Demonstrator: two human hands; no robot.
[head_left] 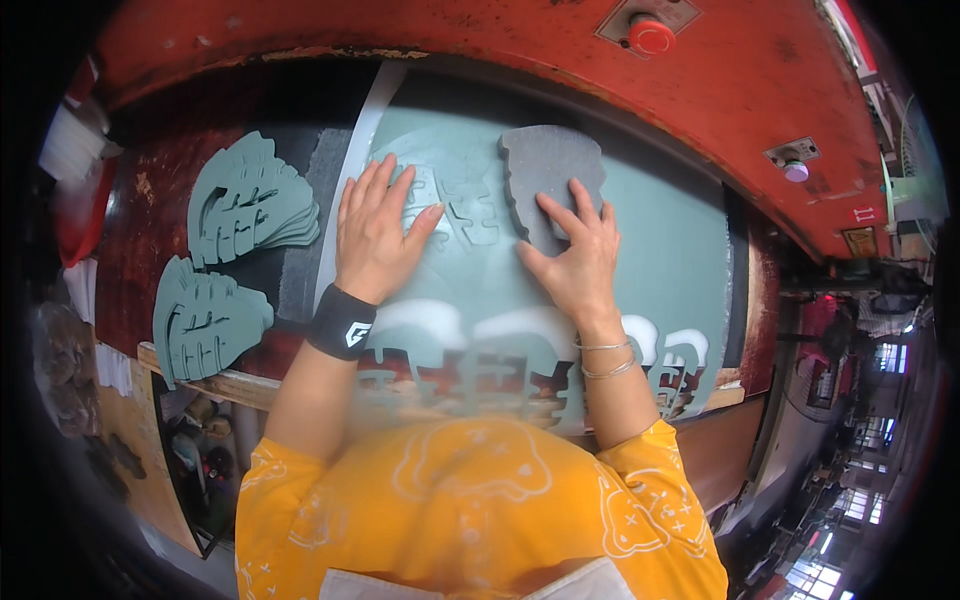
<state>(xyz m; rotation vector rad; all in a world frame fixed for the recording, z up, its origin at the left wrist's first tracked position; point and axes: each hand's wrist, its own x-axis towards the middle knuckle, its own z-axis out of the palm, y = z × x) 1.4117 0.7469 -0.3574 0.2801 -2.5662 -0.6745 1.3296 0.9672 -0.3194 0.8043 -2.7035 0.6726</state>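
A pale green sheet (640, 260) lies before me, with cut outlines and a row of cut-away openings along its near edge. My left hand (378, 235) rests flat on its left part, fingers stretched, partly covering a toothed cut shape (465, 205). To the right, a thick grey block with a wavy edge, like a cutting die (548, 165), sits on the sheet. My right hand (582, 255) grips its near end, thumb at the left edge and fingers over the top and right side. The block's underside is hidden.
Two stacks of cut green pieces, the far stack (250, 200) and the near stack (208, 325), lie at the left. A red machine beam (480, 35) crosses the far side, bearing a red push button (652, 37). A wooden strip (725, 397) edges the table's near side.
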